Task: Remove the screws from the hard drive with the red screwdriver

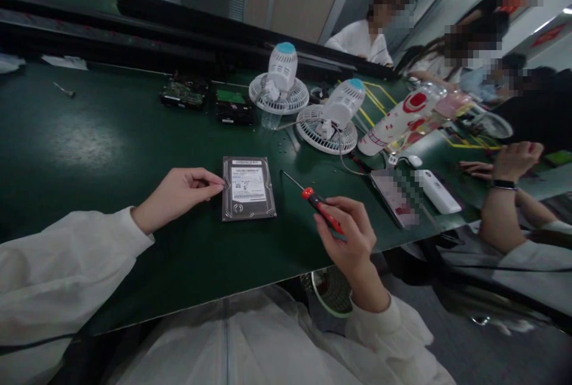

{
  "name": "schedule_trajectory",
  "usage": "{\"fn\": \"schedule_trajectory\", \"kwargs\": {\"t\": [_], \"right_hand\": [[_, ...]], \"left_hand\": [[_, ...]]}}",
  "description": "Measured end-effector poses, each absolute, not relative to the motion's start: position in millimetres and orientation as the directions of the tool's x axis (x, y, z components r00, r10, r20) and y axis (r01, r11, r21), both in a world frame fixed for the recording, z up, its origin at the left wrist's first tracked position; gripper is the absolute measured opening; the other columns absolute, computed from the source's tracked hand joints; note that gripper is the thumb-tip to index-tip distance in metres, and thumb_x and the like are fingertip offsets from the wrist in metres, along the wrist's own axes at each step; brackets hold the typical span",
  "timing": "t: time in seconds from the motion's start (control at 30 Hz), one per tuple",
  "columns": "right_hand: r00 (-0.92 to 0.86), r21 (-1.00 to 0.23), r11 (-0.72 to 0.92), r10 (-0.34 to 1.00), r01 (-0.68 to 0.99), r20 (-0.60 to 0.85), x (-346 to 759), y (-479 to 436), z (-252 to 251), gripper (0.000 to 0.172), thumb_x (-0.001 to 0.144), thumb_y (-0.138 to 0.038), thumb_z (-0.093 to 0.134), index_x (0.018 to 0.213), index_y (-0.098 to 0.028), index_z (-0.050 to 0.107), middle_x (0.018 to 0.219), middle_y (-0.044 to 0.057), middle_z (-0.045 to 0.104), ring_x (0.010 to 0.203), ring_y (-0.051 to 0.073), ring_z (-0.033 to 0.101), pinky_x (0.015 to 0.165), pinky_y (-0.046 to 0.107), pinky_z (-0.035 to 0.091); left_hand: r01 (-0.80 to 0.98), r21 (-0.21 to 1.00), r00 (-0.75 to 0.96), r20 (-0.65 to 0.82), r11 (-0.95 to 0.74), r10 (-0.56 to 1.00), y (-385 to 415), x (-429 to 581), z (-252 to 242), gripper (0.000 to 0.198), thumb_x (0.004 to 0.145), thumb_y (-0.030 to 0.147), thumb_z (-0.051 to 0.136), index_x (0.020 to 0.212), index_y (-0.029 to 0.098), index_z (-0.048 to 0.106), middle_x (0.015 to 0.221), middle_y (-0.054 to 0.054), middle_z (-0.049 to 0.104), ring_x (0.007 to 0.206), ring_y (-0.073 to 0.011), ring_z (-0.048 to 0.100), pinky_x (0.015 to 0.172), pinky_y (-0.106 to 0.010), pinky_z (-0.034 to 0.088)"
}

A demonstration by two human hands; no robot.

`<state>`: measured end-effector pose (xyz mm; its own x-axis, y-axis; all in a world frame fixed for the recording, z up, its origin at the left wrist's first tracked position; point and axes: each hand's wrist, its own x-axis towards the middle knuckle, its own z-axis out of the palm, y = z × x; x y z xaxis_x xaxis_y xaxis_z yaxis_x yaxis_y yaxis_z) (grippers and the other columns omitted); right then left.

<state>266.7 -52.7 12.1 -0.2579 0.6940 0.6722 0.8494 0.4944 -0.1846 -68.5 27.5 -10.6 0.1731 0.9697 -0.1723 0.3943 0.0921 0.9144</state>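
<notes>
A hard drive (248, 188) lies label-up on the dark green table (89, 146) in front of me. My left hand (179, 194) rests just left of it, fingers curled, with the fingertips touching the drive's left edge. My right hand (351, 236) sits to the right of the drive, closed round a red-and-black screwdriver (319, 203). Its thin metal shaft points up and left, ending near the drive's upper right corner.
Two small white desk fans (279, 84) (333, 120) lie behind the drive, with circuit boards (184, 93) and another drive (233, 108) left of them. A phone (395, 197) and a white device (437, 191) lie to the right. A co-worker's arm (504, 200) rests at the right; other people sit beyond.
</notes>
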Motion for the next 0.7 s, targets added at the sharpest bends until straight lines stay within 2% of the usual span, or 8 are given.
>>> {"fn": "schedule_trajectory", "kwargs": {"t": [0.13, 0.3, 0.4, 0.47, 0.53, 0.63, 0.7], "right_hand": [[-0.382, -0.141, 0.492, 0.8, 0.859, 0.462, 258, -65, 4, 0.014, 0.093, -0.023, 0.06, 0.104, -0.023, 0.068, 0.112, 0.012, 0.066, 0.076, 0.018, 0.07, 0.064, 0.032, 0.062], [-0.443, -0.129, 0.476, 0.87, 0.87, 0.216, 249, -64, 16, 0.021, 0.094, -0.028, 0.059, 0.111, -0.019, 0.067, 0.129, 0.017, 0.059, 0.079, 0.018, 0.07, 0.058, 0.032, 0.06], [-0.483, -0.123, 0.499, 0.865, 0.858, 0.14, 250, -58, 34, 0.029, 0.094, -0.036, 0.061, 0.116, -0.018, 0.066, 0.128, 0.016, 0.061, 0.087, 0.023, 0.07, 0.067, 0.037, 0.06], [-0.516, -0.124, 0.528, 0.849, 0.84, 0.113, 254, -47, 49, 0.027, 0.095, -0.037, 0.06, 0.113, -0.018, 0.068, 0.114, 0.013, 0.069, 0.097, 0.026, 0.068, 0.084, 0.044, 0.059], [-0.531, -0.131, 0.541, 0.841, 0.831, 0.102, 259, -28, 61, 0.024, 0.098, -0.035, 0.055, 0.107, -0.018, 0.07, 0.103, 0.011, 0.071, 0.098, 0.025, 0.065, 0.089, 0.044, 0.056], [-0.515, -0.143, 0.525, 0.851, 0.839, 0.102, 263, 20, 70, 0.019, 0.096, -0.028, 0.058, 0.107, -0.018, 0.07, 0.107, 0.01, 0.072, 0.107, 0.023, 0.064, 0.095, 0.041, 0.054], [-0.489, -0.142, 0.493, 0.87, 0.858, 0.064, 260, 60, 67, 0.02, 0.095, -0.03, 0.062, 0.108, -0.016, 0.068, 0.107, 0.007, 0.07, 0.106, 0.02, 0.064, 0.098, 0.042, 0.054]], "left_hand": [[0.387, 0.918, 0.139, -0.156, 0.091, 0.978, 25, -66, -6, 0.033, 0.075, 0.047, 0.077, 0.096, 0.02, 0.079, 0.089, -0.006, 0.077, 0.07, -0.0164, 0.065, 0.063, -0.028, 0.054], [0.377, 0.92, 0.069, -0.146, 0.11, 0.987, 22, -62, 1, 0.032, 0.077, 0.046, 0.074, 0.095, 0.021, 0.078, 0.086, -0.005, 0.076, 0.066, -0.0155, 0.062, 0.061, -0.027, 0.054], [0.378, 0.921, 0.071, -0.126, 0.09, 0.99, 22, -63, -1, 0.03, 0.081, 0.046, 0.07, 0.096, 0.021, 0.078, 0.084, -0.004, 0.075, 0.065, -0.0149, 0.062, 0.06, -0.026, 0.053], [0.383, 0.921, 0.077, -0.114, 0.076, 0.991, 23, -64, -3, 0.03, 0.085, 0.045, 0.066, 0.098, 0.02, 0.078, 0.081, -0.004, 0.073, 0.064, -0.0146, 0.061, 0.059, -0.025, 0.052], [0.386, 0.92, 0.081, -0.107, 0.068, 0.991, 24, -64, -5, 0.031, 0.088, 0.044, 0.062, 0.099, 0.02, 0.078, 0.077, -0.003, 0.071, 0.064, -0.0146, 0.061, 0.058, -0.025, 0.052], [0.372, 0.926, 0.081, -0.106, 0.069, 0.991, 25, -63, -6, 0.031, 0.089, 0.043, 0.06, 0.1, 0.02, 0.078, 0.076, -0.003, 0.07, 0.064, -0.0147, 0.061, 0.058, -0.025, 0.052], [0.353, 0.933, 0.081, -0.109, 0.074, 0.991, 26, -62, -7, 0.03, 0.088, 0.042, 0.061, 0.099, 0.02, 0.079, 0.078, -0.004, 0.071, 0.064, -0.0146, 0.062, 0.058, -0.025, 0.052]]}}
